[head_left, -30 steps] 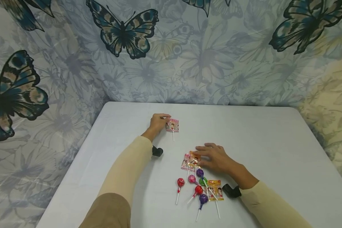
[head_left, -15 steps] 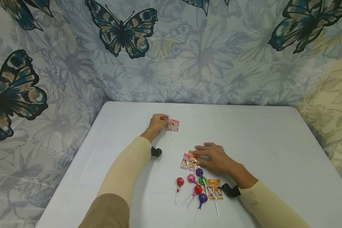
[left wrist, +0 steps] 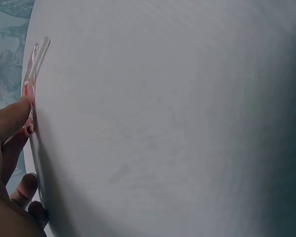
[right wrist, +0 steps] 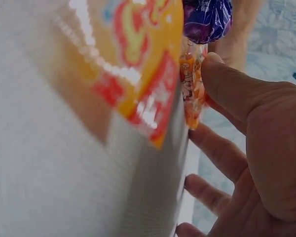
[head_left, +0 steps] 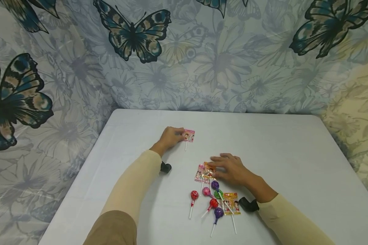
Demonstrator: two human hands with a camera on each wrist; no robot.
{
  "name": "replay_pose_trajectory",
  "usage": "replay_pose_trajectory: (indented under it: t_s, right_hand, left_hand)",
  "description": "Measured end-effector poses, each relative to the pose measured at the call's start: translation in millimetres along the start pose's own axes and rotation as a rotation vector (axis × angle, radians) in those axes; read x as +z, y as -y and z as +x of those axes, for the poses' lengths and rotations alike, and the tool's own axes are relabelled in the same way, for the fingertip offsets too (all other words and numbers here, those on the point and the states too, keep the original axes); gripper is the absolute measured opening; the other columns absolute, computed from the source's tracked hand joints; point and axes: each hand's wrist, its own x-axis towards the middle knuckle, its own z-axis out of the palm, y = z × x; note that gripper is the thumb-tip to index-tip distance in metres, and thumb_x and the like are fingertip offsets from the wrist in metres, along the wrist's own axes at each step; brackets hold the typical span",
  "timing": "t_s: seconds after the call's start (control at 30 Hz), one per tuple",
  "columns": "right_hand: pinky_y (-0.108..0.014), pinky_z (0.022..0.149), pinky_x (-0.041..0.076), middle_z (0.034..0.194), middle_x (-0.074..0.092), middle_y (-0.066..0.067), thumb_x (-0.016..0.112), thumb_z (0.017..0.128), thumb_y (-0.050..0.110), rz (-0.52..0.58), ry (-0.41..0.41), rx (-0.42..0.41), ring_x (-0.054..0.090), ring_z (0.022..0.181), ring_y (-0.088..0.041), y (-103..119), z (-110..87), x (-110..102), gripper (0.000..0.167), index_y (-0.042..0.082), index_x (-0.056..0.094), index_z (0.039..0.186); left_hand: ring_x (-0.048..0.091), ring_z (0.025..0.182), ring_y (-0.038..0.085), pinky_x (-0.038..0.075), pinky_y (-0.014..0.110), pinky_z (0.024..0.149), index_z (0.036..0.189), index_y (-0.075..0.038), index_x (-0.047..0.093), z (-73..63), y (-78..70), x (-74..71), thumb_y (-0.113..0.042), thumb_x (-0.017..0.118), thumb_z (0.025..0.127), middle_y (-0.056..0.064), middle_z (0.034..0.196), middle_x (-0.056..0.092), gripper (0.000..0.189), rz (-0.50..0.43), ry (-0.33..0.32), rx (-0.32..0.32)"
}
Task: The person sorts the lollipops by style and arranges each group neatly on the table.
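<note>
My left hand [head_left: 171,137] pinches the edge of a flat pink-wrapped lollipop [head_left: 189,135] toward the back of the white table. In the left wrist view, thumb and finger meet on this wrapper [left wrist: 29,91], and its white stick points away. Nearer the middle, my right hand [head_left: 233,170] holds an orange-wrapped lollipop [head_left: 208,170] between thumb and index finger. Its other fingers are spread with their tips at the tabletop, as the right wrist view shows. Another pink-wrapped lollipop [head_left: 199,174] lies against the orange one, partly overlapped by it.
In front of the right hand lie several ball lollipops: purple [head_left: 218,213], red [head_left: 213,203], pink [head_left: 206,192] and green [head_left: 218,194]. Beside them is another flat orange packet [head_left: 233,204]. A red lollipop [head_left: 194,195] lies apart at left. Patterned cloth [head_left: 184,85] hangs behind the table.
My left hand has shifted slightly right and toward me, and the pink-wrapped lollipop it pinches has moved a little right and tilted. The right hand has stayed in place.
</note>
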Motion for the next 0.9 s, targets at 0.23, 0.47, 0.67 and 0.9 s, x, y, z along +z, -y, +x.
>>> replay_pose_trajectory:
  t_s: [0.23,0.47,0.67,0.9]
  right_hand:
    - [-0.067,0.096,0.023,0.136,0.055,-0.008,0.070,0.088,0.038,0.022,-0.007,-0.005,0.037,0.129,-0.042,-1,0.6,0,0.046,0.018,0.065,0.129]
    - [-0.065,0.097,0.026,0.135,0.055,-0.012,0.069,0.090,0.037,0.035,-0.035,0.007,0.039,0.127,-0.041,1,1.1,1,0.048,0.011,0.063,0.129]
    - [-0.060,0.093,0.032,0.115,0.061,-0.009,0.072,0.087,0.036,0.069,-0.110,0.092,0.049,0.114,-0.034,4,2.8,4,0.035,0.013,0.071,0.113]
    - [-0.056,0.088,0.034,0.097,0.062,0.001,0.074,0.085,0.036,0.099,-0.107,0.162,0.051,0.098,-0.026,6,4.8,4,0.030,0.015,0.069,0.106]
  left_hand:
    - [0.041,0.103,0.030,0.034,0.041,0.087,0.128,-0.032,0.063,-5.7,0.9,-2.4,-0.041,0.070,0.088,0.015,0.130,0.047,0.042,0.157,0.007,-0.009]
    - [0.039,0.106,0.027,0.031,0.040,0.085,0.128,-0.031,0.063,-4.0,6.0,0.0,-0.045,0.068,0.089,0.009,0.133,0.050,0.042,0.206,-0.002,0.024]
    - [0.036,0.111,0.025,0.029,0.041,0.089,0.126,-0.028,0.065,-4.0,10.1,1.9,-0.046,0.067,0.089,-0.015,0.137,0.052,0.041,0.194,-0.008,0.043]
    - [0.035,0.109,0.024,0.028,0.041,0.090,0.125,-0.028,0.066,-7.1,9.4,1.5,-0.045,0.067,0.089,-0.020,0.136,0.051,0.039,0.147,-0.016,0.046]
